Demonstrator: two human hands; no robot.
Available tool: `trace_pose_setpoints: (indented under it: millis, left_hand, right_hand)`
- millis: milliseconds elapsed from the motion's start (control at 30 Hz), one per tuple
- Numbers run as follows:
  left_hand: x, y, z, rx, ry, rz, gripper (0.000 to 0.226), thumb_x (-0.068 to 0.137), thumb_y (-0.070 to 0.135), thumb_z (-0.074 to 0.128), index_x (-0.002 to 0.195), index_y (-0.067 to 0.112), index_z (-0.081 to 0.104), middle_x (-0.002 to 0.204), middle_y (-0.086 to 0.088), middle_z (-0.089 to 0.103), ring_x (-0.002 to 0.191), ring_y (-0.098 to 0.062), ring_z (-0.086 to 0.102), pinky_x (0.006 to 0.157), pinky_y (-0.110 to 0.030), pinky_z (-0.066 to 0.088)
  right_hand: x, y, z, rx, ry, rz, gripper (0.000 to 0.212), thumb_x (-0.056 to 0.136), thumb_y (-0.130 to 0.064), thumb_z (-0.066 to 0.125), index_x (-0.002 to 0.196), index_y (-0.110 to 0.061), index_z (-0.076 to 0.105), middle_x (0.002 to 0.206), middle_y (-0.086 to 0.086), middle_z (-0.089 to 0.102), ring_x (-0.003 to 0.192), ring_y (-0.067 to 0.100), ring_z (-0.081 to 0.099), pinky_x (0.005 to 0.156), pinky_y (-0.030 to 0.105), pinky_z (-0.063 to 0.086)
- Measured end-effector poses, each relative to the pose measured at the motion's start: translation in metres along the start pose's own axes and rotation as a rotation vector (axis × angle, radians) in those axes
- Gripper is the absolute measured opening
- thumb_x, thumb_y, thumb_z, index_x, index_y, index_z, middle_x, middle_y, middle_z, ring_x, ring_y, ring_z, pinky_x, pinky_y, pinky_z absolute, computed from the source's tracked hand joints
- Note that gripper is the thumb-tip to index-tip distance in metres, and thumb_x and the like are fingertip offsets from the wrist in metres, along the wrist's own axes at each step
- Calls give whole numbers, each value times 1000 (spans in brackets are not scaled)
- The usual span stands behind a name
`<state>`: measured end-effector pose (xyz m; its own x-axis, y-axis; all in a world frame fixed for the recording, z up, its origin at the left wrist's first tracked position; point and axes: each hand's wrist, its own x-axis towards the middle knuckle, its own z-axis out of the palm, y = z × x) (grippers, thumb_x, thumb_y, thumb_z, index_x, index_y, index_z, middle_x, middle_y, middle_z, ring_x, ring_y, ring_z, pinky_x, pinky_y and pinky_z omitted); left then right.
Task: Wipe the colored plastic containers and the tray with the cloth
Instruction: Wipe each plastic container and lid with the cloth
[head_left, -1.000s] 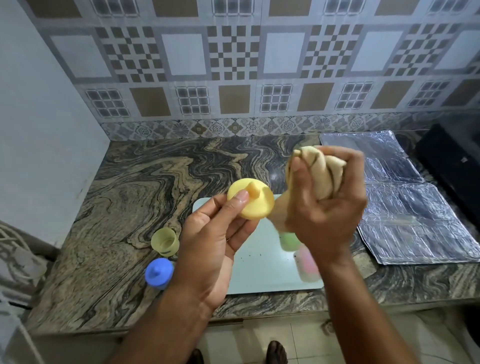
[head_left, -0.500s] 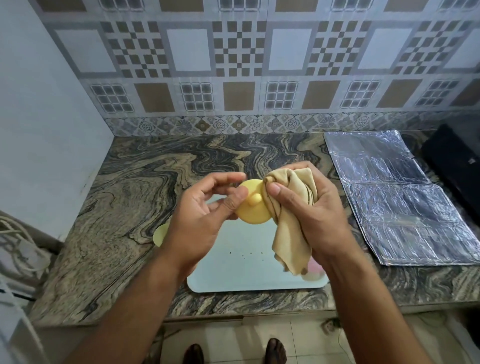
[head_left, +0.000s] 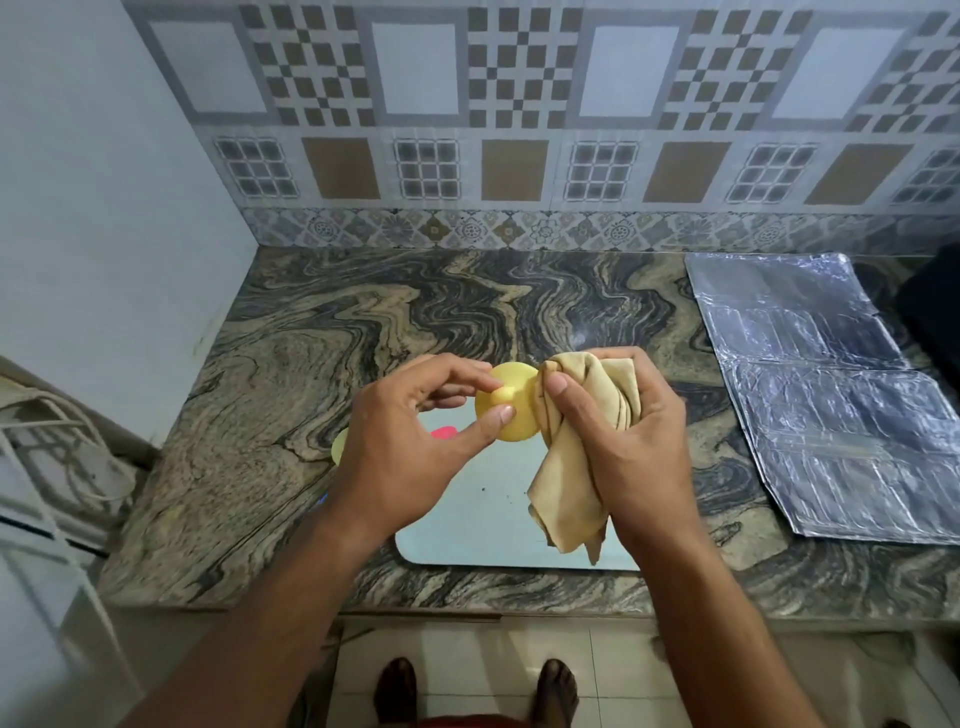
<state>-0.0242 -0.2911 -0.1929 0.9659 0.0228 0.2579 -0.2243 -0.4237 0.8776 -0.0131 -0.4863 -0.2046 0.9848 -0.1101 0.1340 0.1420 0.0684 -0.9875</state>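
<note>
Both hands have dropped closer together: my left hand (head_left: 410, 457) pinches the yellow lid (head_left: 506, 402) above the tray (head_left: 483, 525), and my right hand (head_left: 628, 447), clenched on the cloth (head_left: 576, 467), touches its right edge.

Swirled brown-and-black stone counter (head_left: 322, 364) against a tiled wall. Pale tray (head_left: 483, 525) lies flat near the front edge, specks on it. Creased foil sheet (head_left: 821, 395) lies flat at the right, well apart from the tray.
</note>
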Motion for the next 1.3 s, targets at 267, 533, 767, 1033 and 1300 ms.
trace_pose_setpoints:
  millis: [267, 533, 767, 1033, 1300]
  left_hand:
    - [15, -93, -68, 268, 84, -271, 16, 82, 22, 89, 91, 25, 76, 89, 4, 77, 87, -12, 74, 78, -30, 62]
    - [1, -170, -73, 508, 18, -420, 18, 80, 28, 90, 84, 25, 72, 81, 3, 74, 78, -15, 72, 74, -41, 62]
    - [-2, -185, -69, 525, -23, -428, 18, 82, 27, 89, 86, 24, 72, 86, 1, 74, 80, -16, 71, 72, -34, 60]
    - [2, -180, -68, 554, -19, -463, 18, 79, 30, 90, 87, 27, 74, 84, 6, 76, 80, -15, 72, 74, -40, 64]
    - [2, -180, -63, 626, -46, -455, 19, 82, 32, 86, 92, 29, 70, 86, 4, 74, 79, -20, 71, 72, -43, 64]
  right_hand:
    - [-10, 20, 1, -60, 27, 64, 18, 92, -17, 83, 99, -10, 68, 79, -9, 70, 71, 5, 62, 67, 26, 53]
    - [-17, 26, 14, -98, -14, 83, 23, 91, -25, 86, 96, -13, 67, 83, -4, 70, 77, 12, 63, 75, 37, 54]
    - [-19, 26, 16, -99, -21, 94, 24, 88, -29, 85, 96, -15, 67, 85, -2, 70, 78, 12, 63, 74, 36, 55]
    - [-18, 25, 15, -76, -16, 91, 22, 84, -32, 82, 93, -19, 68, 83, -5, 69, 77, 13, 64, 72, 37, 55]
    - [-14, 17, -7, -37, 47, 71, 23, 86, -30, 82, 99, -19, 66, 81, -9, 70, 75, 10, 64, 68, 32, 56]
